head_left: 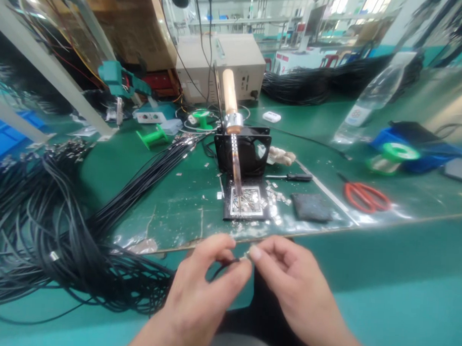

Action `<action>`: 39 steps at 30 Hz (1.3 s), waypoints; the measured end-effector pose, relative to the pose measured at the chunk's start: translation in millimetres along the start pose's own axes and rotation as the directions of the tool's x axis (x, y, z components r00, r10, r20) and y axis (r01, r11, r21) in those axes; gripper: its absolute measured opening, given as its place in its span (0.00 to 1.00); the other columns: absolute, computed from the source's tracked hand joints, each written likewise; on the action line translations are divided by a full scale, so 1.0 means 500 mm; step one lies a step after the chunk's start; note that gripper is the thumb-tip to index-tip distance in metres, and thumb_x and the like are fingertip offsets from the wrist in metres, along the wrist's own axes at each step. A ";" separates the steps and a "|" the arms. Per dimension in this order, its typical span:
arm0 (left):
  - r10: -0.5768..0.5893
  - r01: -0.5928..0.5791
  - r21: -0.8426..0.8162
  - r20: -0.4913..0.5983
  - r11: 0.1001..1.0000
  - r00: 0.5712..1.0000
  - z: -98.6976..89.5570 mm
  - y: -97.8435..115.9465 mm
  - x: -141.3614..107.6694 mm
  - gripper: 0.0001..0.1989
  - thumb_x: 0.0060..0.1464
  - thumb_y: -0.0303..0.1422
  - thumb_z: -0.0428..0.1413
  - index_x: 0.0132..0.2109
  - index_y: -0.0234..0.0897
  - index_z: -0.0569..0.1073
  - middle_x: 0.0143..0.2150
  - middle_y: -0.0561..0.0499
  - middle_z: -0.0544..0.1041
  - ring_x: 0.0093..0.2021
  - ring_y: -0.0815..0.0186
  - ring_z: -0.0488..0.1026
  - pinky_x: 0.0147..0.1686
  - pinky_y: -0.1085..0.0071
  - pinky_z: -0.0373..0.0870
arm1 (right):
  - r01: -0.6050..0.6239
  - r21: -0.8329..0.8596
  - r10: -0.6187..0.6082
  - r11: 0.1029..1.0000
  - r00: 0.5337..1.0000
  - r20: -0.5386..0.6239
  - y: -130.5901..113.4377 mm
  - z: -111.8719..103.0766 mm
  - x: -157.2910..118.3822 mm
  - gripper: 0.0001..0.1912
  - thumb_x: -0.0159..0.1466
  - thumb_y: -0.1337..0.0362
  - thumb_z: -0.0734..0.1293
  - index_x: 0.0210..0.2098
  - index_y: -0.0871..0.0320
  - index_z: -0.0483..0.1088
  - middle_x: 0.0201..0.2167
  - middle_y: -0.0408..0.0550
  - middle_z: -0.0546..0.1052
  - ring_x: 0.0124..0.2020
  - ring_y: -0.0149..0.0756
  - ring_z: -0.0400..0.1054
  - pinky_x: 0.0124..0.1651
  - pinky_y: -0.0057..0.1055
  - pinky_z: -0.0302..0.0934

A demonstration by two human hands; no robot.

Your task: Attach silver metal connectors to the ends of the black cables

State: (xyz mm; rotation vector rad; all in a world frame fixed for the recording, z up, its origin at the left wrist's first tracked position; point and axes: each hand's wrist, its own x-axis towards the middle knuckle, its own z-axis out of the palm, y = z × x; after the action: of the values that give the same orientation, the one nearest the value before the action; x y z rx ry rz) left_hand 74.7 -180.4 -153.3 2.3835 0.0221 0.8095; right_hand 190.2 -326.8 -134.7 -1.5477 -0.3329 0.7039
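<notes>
Just off the table's front edge, my left hand (208,288) pinches a black cable (224,266) close to its end. My right hand (295,276) is closed at the cable's tip, its thumb and finger on a small metallic piece (246,255) that is too small to make out well. The two hands nearly touch. Beyond them stands a soldering iron (230,92) with a wooden handle, its tip pointing down over a small tray (229,213) of metal bits. A large bundle of black cables (70,228) hangs over the edge on the left.
Red-handled scissors (366,197), a dark sponge-like block (311,207) and a screwdriver (299,177) lie to the right. A clear bottle (370,102) stands farther back. Green spools (152,136) and a beige box-shaped machine (223,61) are behind the iron.
</notes>
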 end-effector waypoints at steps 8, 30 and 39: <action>-0.084 0.070 -0.121 -0.110 0.990 0.990 0.025 -0.008 -0.020 0.11 0.63 0.27 0.60 0.48 0.47 0.82 0.43 0.49 0.77 0.39 0.63 0.79 0.36 0.70 0.81 | -0.022 0.064 0.019 0.998 0.999 0.040 -0.005 -0.002 0.000 0.19 0.65 0.50 0.71 0.27 0.58 0.69 0.20 0.37 0.62 0.23 0.26 0.52 0.24 0.24 0.48; -0.297 0.302 -0.259 0.062 0.917 0.953 -0.006 0.041 0.025 0.09 0.63 0.26 0.62 0.46 0.45 0.75 0.45 0.53 0.73 0.40 0.70 0.76 0.41 0.74 0.75 | -0.041 0.074 0.039 0.996 0.999 0.030 0.005 0.008 -0.005 0.20 0.65 0.51 0.70 0.25 0.58 0.67 0.19 0.35 0.61 0.21 0.25 0.50 0.23 0.25 0.45; -0.137 0.130 -0.152 -0.034 0.980 0.990 -0.004 0.042 0.028 0.10 0.62 0.19 0.60 0.44 0.40 0.77 0.42 0.52 0.73 0.40 0.71 0.74 0.41 0.78 0.72 | -0.076 0.030 0.074 0.997 0.995 0.071 0.002 0.006 -0.006 0.21 0.66 0.49 0.69 0.26 0.57 0.65 0.19 0.35 0.60 0.22 0.26 0.50 0.25 0.26 0.46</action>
State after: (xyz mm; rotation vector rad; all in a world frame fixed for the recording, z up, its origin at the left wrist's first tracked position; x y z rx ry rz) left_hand 81.4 -193.4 -132.6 2.1975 0.1338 0.7718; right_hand 186.0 -326.5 -135.1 -1.5136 -0.3151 0.8199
